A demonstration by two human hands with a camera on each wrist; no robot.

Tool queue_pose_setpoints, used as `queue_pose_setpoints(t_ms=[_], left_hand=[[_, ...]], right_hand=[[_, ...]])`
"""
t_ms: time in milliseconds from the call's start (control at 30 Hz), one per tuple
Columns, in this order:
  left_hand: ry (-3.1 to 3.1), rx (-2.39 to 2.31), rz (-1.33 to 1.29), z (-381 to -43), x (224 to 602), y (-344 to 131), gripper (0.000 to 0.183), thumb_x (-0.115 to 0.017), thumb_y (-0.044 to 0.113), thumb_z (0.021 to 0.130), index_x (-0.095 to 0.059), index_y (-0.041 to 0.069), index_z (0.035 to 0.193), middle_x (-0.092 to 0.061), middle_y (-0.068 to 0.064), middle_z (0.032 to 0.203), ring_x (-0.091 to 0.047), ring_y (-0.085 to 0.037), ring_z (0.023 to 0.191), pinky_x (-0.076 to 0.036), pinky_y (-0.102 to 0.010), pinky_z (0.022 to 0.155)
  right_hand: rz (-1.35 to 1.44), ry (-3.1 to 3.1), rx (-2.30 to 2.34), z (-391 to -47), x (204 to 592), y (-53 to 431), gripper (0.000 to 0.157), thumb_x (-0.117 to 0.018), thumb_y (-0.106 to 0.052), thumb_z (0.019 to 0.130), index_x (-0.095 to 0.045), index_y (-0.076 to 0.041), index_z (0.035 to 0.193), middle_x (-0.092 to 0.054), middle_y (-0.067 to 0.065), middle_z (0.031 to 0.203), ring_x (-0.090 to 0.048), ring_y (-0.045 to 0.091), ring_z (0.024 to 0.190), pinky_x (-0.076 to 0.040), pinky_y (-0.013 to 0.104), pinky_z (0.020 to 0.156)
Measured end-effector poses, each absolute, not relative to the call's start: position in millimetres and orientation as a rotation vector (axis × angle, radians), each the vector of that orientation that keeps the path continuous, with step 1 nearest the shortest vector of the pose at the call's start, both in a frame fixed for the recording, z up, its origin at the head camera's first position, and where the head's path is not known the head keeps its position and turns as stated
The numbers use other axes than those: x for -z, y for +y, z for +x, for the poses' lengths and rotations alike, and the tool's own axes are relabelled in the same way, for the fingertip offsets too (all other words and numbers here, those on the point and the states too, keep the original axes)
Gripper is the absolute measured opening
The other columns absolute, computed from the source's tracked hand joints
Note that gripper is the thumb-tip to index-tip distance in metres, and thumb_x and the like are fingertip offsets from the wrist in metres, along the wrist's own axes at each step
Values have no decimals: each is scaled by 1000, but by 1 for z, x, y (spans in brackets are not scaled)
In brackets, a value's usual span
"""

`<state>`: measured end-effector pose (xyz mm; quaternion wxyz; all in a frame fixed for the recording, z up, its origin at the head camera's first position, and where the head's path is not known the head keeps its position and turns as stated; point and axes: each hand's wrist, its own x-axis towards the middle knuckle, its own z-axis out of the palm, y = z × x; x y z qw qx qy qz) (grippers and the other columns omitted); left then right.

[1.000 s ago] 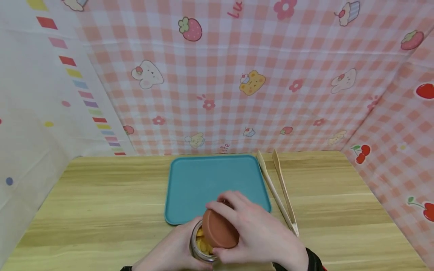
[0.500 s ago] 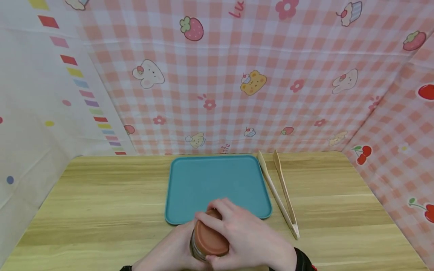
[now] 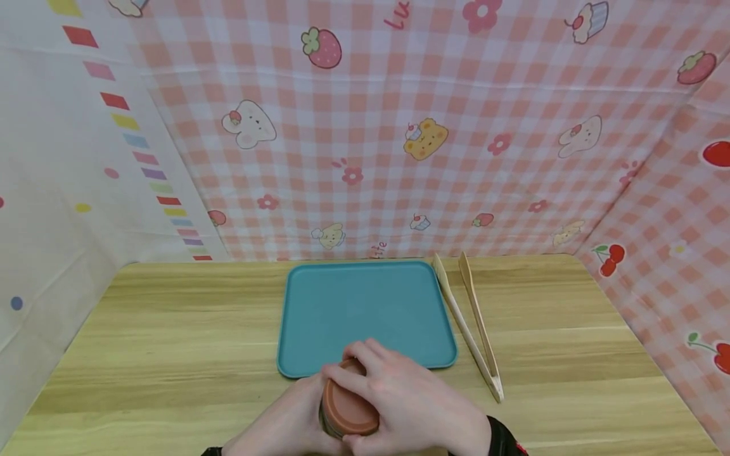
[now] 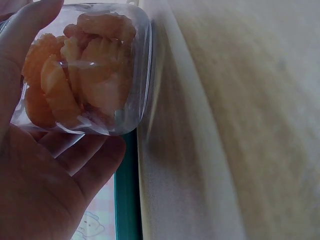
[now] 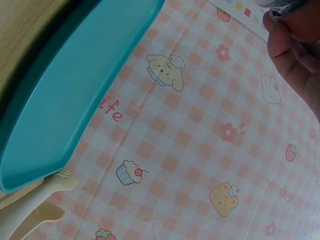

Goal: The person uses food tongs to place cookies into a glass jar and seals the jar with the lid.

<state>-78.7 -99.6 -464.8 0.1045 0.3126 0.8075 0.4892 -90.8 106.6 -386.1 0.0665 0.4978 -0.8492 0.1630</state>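
A clear jar [image 4: 140, 70] with crinkled orange-yellow pieces inside fills the upper left of the left wrist view. My left hand [image 3: 288, 415] grips the jar's side, thumb and fingers wrapped about it. Over the jar's mouth lies a round brown-orange lid [image 3: 350, 408], covering the pieces from above in the head view. My right hand [image 3: 413, 399] holds this lid by its edge, fingers on the far side and thumb on the near side. Part of the lid [image 5: 305, 25] shows at the top right of the right wrist view.
A blue-green tray [image 3: 365, 310] lies just beyond both hands on the wooden table [image 3: 188, 354]. Pale tongs [image 3: 495, 384] rest to its right, arms spread and pointing away. A pink checked cloth [image 3: 365, 190] stands behind as a wall.
The lid, tilted above the open jar a second ago, has come down and left onto its mouth, hiding the yellow pieces. My right hand moved with it; my left hand stayed.
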Motion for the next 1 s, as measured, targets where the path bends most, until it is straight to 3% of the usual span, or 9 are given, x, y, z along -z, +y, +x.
queue_pose_setpoints(t_ms=[633, 1000], left_hand=[[2355, -1460, 981, -80, 465, -99, 85, -79, 47, 72, -38, 31, 145, -50, 13, 134, -54, -7, 112, -47, -28, 91], [2327, -1478, 946, -80, 464, -99, 74, -79, 46, 73, -45, 32, 138, -56, 13, 125, -57, -6, 105, -49, -27, 85]], right_hand=[[1516, -2598, -508, -89, 390, 105, 59, -66, -52, 80, -55, -25, 132, -43, -10, 113, -39, 7, 106, -40, 24, 88], [1452, -2662, -507, -86, 389, 103, 62, -68, -51, 79, -55, -23, 132, -44, -9, 112, -40, 8, 105, -41, 24, 87]])
